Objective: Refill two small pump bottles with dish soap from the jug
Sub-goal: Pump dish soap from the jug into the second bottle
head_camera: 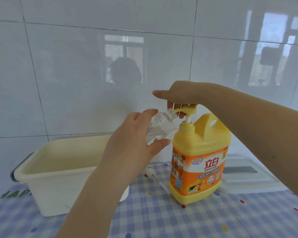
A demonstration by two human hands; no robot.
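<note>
A yellow dish soap jug (199, 158) with an orange label stands upright on a blue checked tablecloth (162, 219), a little to the 4 o'clock side of the view's centre. Its yellow pump head (189, 108) is raised on its white stem, the spout pointing toward 9 o'clock. The right hand (177, 95) lies on top of the pump head, palm down, fingers fairly straight and extended toward 9 o'clock, with some fingertips visible hanging below beside the spout. The left hand (136, 143) grips a small clear bottle (159, 127) with its cap off, fingers and thumb curled round its lower body; the bottle is tilted with its open neck up toward 1 o'clock, and the spout tip meets or enters that neck. Whether any soap is flowing cannot be told, though the bottle looks mostly clear with some whitish content low down. On the cloth just at 9 o'clock of the jug's base lies a white pump top (153, 176) with its dip tube, on its side. At 8 o'clock of centre sits a cream rectangular plastic tub (46, 172), partly hidden by the left forearm. Behind the jug at 3 o'clock lies a flat white lid (248, 179) with a grey recess. A glossy white tiled wall (93, 66) fills the upper half.
</note>
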